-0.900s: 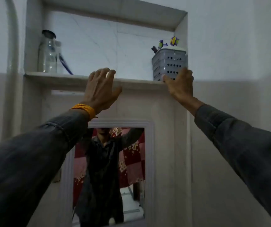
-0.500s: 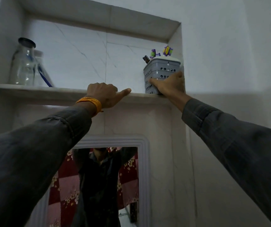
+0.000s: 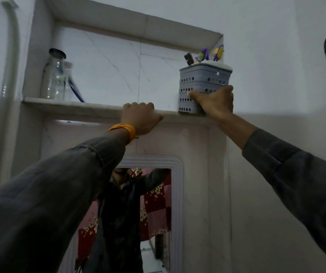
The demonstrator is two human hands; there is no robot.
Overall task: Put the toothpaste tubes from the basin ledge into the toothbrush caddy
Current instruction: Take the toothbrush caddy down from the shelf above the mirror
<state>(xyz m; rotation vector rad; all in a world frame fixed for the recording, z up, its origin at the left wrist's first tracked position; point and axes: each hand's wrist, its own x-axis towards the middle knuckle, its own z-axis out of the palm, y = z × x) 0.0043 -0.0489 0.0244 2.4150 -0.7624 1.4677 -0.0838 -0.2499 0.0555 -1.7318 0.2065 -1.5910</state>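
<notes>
A grey perforated toothbrush caddy (image 3: 203, 77) stands at the right end of a high wall-niche shelf (image 3: 75, 107). Toothbrush heads (image 3: 203, 56) in purple and yellow poke out of its top. My right hand (image 3: 213, 101) wraps around the caddy's lower front. My left hand (image 3: 140, 117), with an orange wristband, curls its fingers over the shelf's front edge to the left of the caddy. No toothpaste tube and no basin ledge are in view.
A clear glass bottle (image 3: 54, 75) with a dark cap stands at the shelf's left end, a blue-handled item (image 3: 75, 91) leaning beside it. A white pipe (image 3: 6, 91) runs down the left wall. Below the shelf hangs a white-framed mirror (image 3: 178, 203).
My right hand has closed around the caddy's lower part. My left hand went from flat and raised to gripping the shelf edge. The view shifted upward.
</notes>
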